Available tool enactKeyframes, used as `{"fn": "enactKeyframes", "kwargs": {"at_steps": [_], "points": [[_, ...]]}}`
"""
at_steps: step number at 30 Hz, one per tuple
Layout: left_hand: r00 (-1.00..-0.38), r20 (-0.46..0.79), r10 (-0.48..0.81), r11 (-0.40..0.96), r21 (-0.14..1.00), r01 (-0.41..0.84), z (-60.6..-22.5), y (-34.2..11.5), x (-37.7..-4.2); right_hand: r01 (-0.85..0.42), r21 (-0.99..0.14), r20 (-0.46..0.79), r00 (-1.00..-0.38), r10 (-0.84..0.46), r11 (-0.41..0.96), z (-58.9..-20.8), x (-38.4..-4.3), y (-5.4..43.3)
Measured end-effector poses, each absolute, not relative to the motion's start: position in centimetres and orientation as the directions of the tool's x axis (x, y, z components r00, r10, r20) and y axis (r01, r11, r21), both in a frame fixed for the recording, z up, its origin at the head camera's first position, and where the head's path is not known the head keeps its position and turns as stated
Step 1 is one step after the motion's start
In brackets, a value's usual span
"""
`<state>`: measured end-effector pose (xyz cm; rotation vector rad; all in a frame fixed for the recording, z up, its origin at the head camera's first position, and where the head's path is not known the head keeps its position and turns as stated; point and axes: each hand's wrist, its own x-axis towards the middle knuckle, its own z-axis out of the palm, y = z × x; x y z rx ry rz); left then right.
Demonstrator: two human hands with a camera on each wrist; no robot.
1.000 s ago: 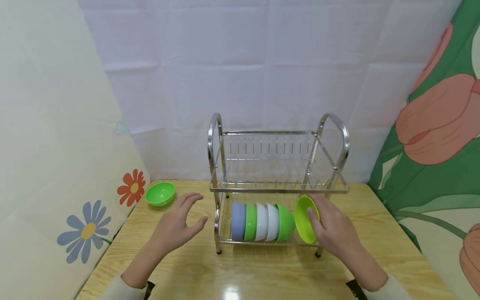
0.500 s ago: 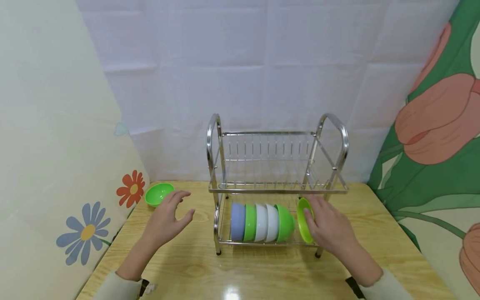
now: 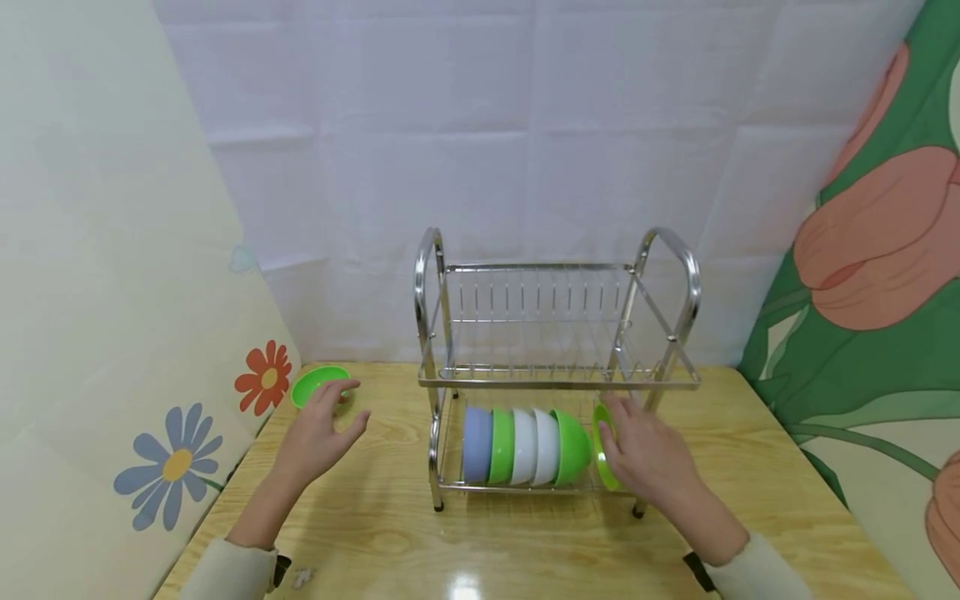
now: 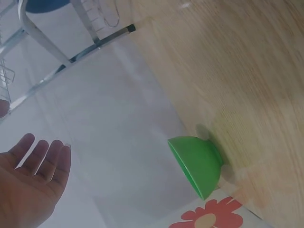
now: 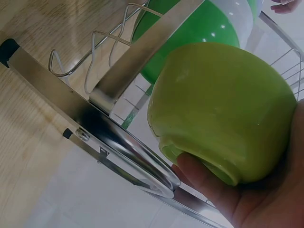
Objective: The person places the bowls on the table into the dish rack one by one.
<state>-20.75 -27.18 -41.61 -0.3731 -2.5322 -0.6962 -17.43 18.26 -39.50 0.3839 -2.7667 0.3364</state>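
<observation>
My right hand [image 3: 648, 450] holds a yellow-green bowl [image 5: 223, 104], tipped on its side, at the right end of the rack's lower tier. In the right wrist view the thumb lies along the bowl's foot. Left of it, several bowls stand on edge in a row: a blue bowl [image 3: 477, 444], a green bowl [image 3: 502, 446], two white bowls [image 3: 524, 446] and another green bowl [image 3: 572, 447]. My left hand [image 3: 311, 442] hovers with spread fingers near a lone green bowl [image 4: 199, 164] on the table, partly covering it in the head view, and holds nothing.
The two-tier metal dish rack [image 3: 558, 384] stands mid-table, with curved side handles and a wire upper tier. A white cloth [image 3: 480, 125] hangs behind the wooden table [image 3: 390, 533]. Flower-patterned panels [image 3: 176, 250] flank both sides.
My left hand has moved left and back towards the lone green bowl, now overlapping it. My right hand has shifted slightly left, and the yellow-green bowl has turned more edge-on.
</observation>
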Motion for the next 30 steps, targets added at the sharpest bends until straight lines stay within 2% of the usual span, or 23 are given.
{"fn": "enactKeyframes", "kwargs": {"at_steps": [8, 30], "points": [[-0.874, 0.478, 0.09, 0.824, 0.457, 0.335, -41.6, -28.2, -21.2, -0.286, -0.157, 0.344, -0.913, -0.219, 0.945, -40.3, -18.2, 17.9], [-0.907, 0.421, -0.005, 0.862, 0.461, 0.209, -43.7, -31.5, -24.8, -0.258, -0.192, 0.292, -0.936, -0.196, 0.947, -41.5, -19.6, 17.5]]}}
